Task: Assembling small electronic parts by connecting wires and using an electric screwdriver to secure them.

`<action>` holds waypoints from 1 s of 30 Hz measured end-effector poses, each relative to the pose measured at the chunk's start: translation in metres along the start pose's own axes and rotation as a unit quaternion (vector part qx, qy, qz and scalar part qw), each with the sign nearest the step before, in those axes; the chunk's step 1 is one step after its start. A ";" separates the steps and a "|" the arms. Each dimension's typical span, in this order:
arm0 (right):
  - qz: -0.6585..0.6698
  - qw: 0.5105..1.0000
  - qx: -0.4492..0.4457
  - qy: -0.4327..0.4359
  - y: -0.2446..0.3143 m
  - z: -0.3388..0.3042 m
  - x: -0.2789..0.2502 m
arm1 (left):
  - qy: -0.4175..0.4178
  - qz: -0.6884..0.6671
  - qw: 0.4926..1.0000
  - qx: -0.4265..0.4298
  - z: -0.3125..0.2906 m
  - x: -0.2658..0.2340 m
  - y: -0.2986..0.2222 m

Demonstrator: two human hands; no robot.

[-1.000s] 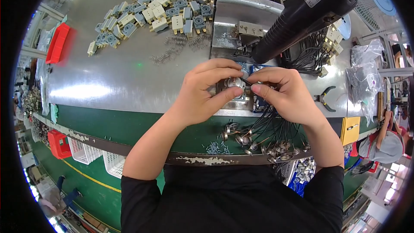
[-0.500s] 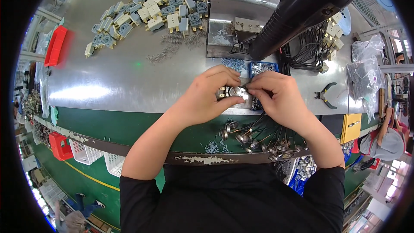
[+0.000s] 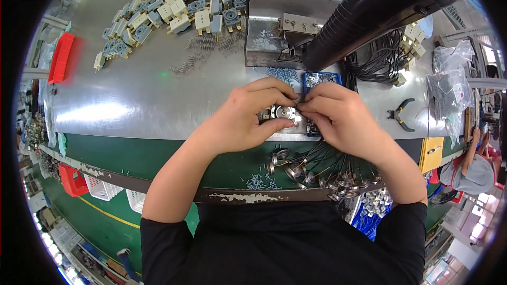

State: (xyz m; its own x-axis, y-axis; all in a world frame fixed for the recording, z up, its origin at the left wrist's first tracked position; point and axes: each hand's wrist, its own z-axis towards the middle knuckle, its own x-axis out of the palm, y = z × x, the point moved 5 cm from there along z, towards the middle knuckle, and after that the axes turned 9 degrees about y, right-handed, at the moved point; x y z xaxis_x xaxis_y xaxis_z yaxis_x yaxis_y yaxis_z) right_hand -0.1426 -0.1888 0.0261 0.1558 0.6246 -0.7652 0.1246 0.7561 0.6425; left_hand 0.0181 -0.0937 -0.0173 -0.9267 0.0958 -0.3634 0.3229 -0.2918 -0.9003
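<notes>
Head view, from where I stood, showed the work partway along. The left hand (image 3: 252, 113) was curled round a round metal piece (image 3: 285, 112), thumb on its near side and fingers on the far side. The right hand (image 3: 340, 113) had its fingertips drawn close together at the piece's right edge; I couldn't tell whether they gripped anything thin. The piece sat between the 2 hands, above the near part of the metal surface (image 3: 132, 89), and what lay beneath it was hidden.

To my eye that piece was unfinished, since both hands were busy at it. Plenty seemed left: a big heap of grey-and-cream blocks (image 3: 178, 8) lay at the far left, with loose springs (image 3: 198, 55) just beside it. Metal discs with dark leads (image 3: 343, 180) were bunched along the near edge, near a scatter of small screws (image 3: 259, 182). Beyond the right hand, cream blocks (image 3: 413, 37) lay by a bundle of black leads (image 3: 372, 63); whether those counted as done, I couldn't tell. The pliers (image 3: 402, 115) lay untouched to the right.
</notes>
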 end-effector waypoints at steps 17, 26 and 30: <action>0.066 0.997 0.027 -0.009 -0.004 0.014 -0.015 | 0.002 0.009 1.000 0.005 -0.001 -0.001 0.003; 0.097 0.993 0.061 0.002 0.016 0.020 -0.023 | -0.014 -0.009 0.999 0.027 -0.003 -0.003 0.004; 0.074 0.995 0.066 0.001 0.022 0.027 -0.022 | -0.019 0.004 0.999 0.034 -0.003 -0.004 0.005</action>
State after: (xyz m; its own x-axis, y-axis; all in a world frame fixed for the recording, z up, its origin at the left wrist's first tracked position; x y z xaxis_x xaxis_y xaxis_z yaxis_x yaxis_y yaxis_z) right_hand -0.1169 -0.1914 0.0580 0.1807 0.7271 -0.6623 0.2273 0.6243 0.7474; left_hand 0.0234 -0.0927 -0.0208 -0.9312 0.0572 -0.3600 0.3176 -0.3574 -0.8783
